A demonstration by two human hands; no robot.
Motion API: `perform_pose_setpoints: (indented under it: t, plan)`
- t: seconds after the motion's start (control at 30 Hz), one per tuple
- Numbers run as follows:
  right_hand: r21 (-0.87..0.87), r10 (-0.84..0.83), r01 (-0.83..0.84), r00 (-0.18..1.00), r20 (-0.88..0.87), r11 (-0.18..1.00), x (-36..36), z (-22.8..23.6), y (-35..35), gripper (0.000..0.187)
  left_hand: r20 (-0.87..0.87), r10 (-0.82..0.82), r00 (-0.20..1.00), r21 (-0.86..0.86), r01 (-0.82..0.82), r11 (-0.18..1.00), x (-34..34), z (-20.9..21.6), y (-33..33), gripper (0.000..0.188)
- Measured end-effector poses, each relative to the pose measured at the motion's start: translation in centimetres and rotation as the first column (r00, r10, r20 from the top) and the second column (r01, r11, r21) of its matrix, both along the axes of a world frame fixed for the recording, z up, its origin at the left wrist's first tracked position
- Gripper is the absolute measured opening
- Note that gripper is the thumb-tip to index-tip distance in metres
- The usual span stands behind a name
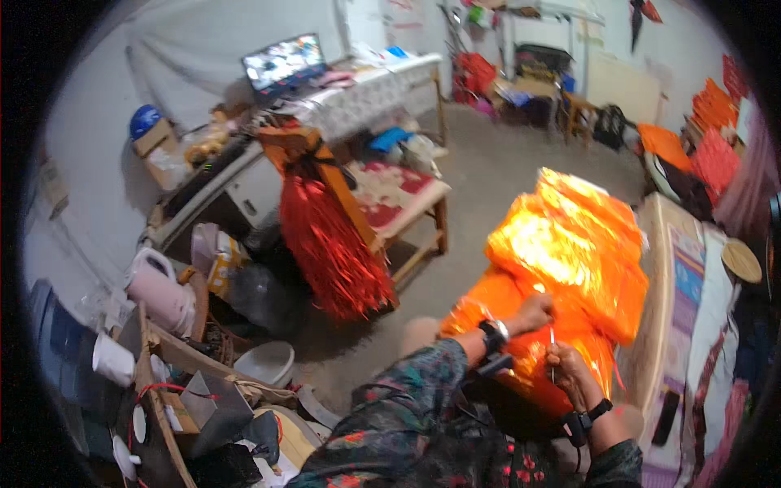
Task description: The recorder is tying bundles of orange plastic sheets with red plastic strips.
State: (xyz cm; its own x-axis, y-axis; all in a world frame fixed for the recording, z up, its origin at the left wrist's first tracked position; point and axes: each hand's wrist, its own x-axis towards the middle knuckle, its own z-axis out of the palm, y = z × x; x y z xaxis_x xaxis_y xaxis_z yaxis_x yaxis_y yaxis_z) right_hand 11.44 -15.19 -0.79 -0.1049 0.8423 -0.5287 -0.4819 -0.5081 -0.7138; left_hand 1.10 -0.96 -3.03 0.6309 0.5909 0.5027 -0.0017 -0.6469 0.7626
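Note:
A pile of shiny orange plastic film (pixel 569 252) lies folded in front of me and over my lap. My left hand (pixel 533 312) is closed in a pinch above its near part; what its fingers hold is too small to make out. Just below and to the right, my right hand (pixel 572 372) is closed too. A thin pale strip (pixel 552 334) sticks up from its fingertips toward my left hand. Each wrist wears a dark band.
To the left, a wooden chair (pixel 419 203) carries a bundle of red tinsel strands (pixel 333 252). A screen (pixel 285 63) stands on the desk beyond. A pink kettle (pixel 159 289) and a white basin (pixel 267 362) are at lower left. A padded bench (pixel 651 285) runs along my right.

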Motion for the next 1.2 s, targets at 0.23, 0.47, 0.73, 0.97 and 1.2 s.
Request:
perform_pose_setpoints:
  t: [0.23,0.47,0.73,0.97,1.2]
  plan:
    - [0.039,0.390,-0.444,0.822,0.415,0.895,-1.9,3.9,-7.0,0.022,-0.085,0.226,0.970,-0.169,-0.238,0.956,-8.2,-0.1,2.5,0.011]
    - [0.268,0.128,-0.274,0.879,0.459,0.924,-1.7,5.0,-3.9,0.015,-0.081,0.150,0.985,-0.139,-0.161,0.977,-2.6,4.6,2.0,0.017]
    - [0.405,0.163,-0.425,0.826,0.539,0.810,-4.0,3.5,-4.4,0.015,-0.368,-0.303,0.879,-0.457,0.112,0.882,1.1,3.6,4.4,0.034]
    - [0.250,0.088,-0.353,0.715,0.694,0.901,-1.1,5.0,-9.1,0.019,-0.677,-0.420,0.604,-0.276,0.321,0.906,1.3,5.4,1.9,0.027]
    - [0.768,-0.391,0.016,0.868,0.308,0.640,-1.5,3.5,-0.6,0.009,-0.328,-0.620,0.712,-0.734,0.221,0.642,2.1,4.4,3.7,0.033]
